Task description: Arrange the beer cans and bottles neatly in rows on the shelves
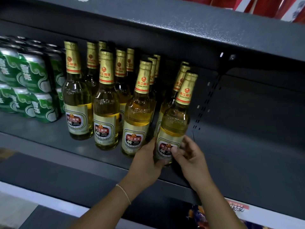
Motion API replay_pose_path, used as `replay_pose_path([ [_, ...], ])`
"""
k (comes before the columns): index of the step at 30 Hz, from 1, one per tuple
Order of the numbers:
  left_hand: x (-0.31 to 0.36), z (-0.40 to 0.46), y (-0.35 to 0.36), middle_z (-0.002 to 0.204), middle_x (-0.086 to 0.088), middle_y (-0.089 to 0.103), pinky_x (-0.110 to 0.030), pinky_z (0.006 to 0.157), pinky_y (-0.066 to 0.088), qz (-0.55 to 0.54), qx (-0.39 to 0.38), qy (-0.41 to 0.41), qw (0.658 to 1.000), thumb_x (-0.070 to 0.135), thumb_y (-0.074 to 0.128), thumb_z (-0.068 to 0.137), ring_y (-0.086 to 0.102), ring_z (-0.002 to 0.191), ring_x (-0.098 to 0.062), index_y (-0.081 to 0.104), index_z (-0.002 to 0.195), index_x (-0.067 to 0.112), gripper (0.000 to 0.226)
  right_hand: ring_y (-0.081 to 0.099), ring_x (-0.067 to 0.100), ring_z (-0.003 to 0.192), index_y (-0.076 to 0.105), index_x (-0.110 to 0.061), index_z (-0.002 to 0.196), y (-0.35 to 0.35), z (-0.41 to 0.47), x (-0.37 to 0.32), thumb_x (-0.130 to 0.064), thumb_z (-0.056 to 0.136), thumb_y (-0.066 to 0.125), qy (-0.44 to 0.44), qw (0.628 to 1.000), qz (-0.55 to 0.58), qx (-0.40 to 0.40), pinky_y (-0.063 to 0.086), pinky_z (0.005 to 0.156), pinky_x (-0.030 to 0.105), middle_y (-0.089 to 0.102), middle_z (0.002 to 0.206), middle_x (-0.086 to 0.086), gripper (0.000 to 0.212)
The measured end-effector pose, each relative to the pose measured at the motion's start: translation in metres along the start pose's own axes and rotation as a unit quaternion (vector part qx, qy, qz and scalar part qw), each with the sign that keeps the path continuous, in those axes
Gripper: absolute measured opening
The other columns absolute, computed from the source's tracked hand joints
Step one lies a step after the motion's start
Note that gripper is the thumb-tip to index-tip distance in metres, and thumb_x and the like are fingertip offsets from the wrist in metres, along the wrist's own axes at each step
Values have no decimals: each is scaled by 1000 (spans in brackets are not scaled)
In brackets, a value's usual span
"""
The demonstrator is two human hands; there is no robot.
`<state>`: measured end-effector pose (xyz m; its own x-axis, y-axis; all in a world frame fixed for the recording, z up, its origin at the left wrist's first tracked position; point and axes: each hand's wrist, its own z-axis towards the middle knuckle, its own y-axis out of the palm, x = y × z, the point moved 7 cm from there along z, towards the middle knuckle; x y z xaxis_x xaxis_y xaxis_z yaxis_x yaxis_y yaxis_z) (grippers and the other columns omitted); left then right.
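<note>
Several clear beer bottles with gold foil necks stand in rows on a dark grey shelf [49, 138]. The rightmost front bottle [175, 119] stands near the shelf's front edge. My left hand [145, 162] grips its base from the left. My right hand [188, 156] holds it from the right, thumb on the red label. To its left stand more front bottles [137, 116], [105, 111], [77, 100]. Green beer cans [33, 86] are stacked two high at the far left.
The shelf to the right of the held bottle is bare grey metal [247, 138], with a slotted upright [206, 100] behind. An upper shelf [181, 25] overhangs the bottle tops. Colourful packaging [198, 215] shows on a lower level.
</note>
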<state>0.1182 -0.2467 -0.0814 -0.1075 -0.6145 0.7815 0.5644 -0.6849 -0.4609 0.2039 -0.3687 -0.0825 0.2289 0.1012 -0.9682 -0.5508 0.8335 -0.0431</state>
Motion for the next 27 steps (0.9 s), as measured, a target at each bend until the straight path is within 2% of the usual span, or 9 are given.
replay_pose_path([
  [3,-1,-3,-3,114,20,58,6,88,28,28,22,2,999,14,77,77,44,101,18,52,128,27,58,68,18,110,58,-26,128,4,0,1,-20,80,70,-3,1000,4,5,56,88,28,72,118,-1,50],
  [5,-3,-6,-4,117,17,58,1,93,30,51,33,-5,998,18,75,79,45,108,9,50,130,25,57,68,16,109,59,-28,125,6,0,3,-19,78,70,-3,1000,8,14,56,86,26,72,117,-2,49],
  [7,-6,-9,-3,126,10,56,-1,95,22,76,34,-20,996,25,73,83,46,120,-5,44,138,20,63,69,14,107,61,-25,124,8,0,6,-16,79,70,-1,1000,14,25,55,85,23,73,115,-2,47],
  [9,-9,-11,-2,134,6,54,-1,96,16,89,37,-34,995,29,71,84,44,126,-10,39,143,17,68,69,13,108,62,-21,122,8,1,11,-8,82,70,6,999,19,33,55,84,20,74,113,-3,43],
  [13,-17,-11,0,140,1,52,-12,104,24,104,37,-55,992,34,69,84,43,131,-14,35,147,14,74,68,13,108,62,-15,123,11,0,17,1,85,68,21,999,23,27,56,87,21,74,112,-2,42],
  [21,-23,-13,1,141,-2,51,-15,104,24,102,47,-71,991,31,68,85,43,132,-16,36,147,12,72,67,9,110,56,-10,133,14,-1,17,6,83,68,16,1000,9,6,53,85,17,73,116,-3,53],
  [27,-26,-13,2,144,-4,47,-19,108,26,96,50,-71,992,34,67,86,40,135,-17,32,149,12,75,66,13,113,55,-7,134,12,-1,20,6,83,68,12,1000,5,12,53,88,20,72,118,1,54],
])
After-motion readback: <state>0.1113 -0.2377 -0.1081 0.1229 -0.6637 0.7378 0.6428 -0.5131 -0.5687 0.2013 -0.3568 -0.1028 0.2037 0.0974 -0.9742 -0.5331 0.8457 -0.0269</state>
